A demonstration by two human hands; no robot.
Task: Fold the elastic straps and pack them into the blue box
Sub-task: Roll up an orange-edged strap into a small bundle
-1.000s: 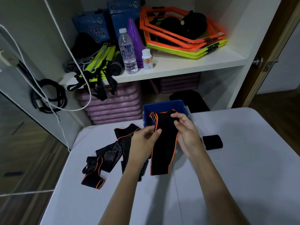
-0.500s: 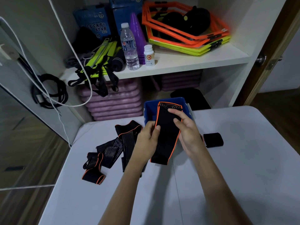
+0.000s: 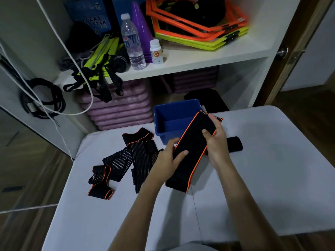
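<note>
At frame centre, the left hand [image 3: 167,161] and right hand [image 3: 216,142] both grip the strap [image 3: 193,147], whose long axis slants toward the upper right, over the blue box [image 3: 159,127], nearer the right hand.

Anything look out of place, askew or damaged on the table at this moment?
Nothing damaged or spilled. The held strap lies skewed between left hand and right hand, one end over the blue box rim. Unfolded straps lie in a loose heap on the table.
</note>
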